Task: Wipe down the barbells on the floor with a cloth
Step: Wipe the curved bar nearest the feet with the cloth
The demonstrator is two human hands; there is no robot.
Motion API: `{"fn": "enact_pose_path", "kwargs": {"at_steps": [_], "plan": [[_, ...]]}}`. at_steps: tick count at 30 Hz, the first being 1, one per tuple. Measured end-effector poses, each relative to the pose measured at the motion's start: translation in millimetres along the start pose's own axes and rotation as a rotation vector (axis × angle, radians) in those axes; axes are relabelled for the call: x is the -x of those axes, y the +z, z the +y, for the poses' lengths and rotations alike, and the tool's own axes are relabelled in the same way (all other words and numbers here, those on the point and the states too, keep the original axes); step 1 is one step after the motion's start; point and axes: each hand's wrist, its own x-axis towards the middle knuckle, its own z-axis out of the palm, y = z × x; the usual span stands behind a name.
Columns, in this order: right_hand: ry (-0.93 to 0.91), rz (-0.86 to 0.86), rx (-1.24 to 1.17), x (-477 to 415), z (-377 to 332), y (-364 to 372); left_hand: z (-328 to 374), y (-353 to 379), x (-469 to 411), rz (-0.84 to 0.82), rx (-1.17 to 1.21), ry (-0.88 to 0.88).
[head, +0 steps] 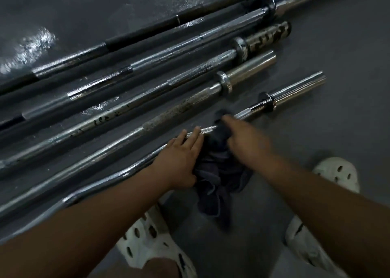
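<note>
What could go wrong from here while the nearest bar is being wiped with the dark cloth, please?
1. The left hand lies flat on the nearest bar, close to the rusty bar; if the round bar rolls, fingers might get pinched.
2. The cloth under the right hand trails loose toward the white clogs and could be stepped on.
3. Wet patches shine on the floor; footing may slip.

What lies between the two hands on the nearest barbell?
The dark cloth, bunched over the nearest barbell between left hand and right hand; the head view shows it.
</note>
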Motion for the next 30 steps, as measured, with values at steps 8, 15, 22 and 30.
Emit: {"fn": "enact_pose_path", "kwargs": {"at_steps": [8, 15, 22, 30], "plan": [[-0.109, -0.063, 0.029, 16, -7, 10, 0, 0, 0, -0.004, 0.025, -0.003], [-0.011, -0.027, 0.042, 14, -6, 10, 0, 3, 1, 0.031, 0.028, -0.007], [0.165, 0.108, -0.001, -7, 14, -6, -1, 2, 1, 0.018, 0.014, 0.0], [0.186, 0.112, -0.065, -11, 17, -10, -2, 5, 0, 0.03, 0.007, 0.008]]}}
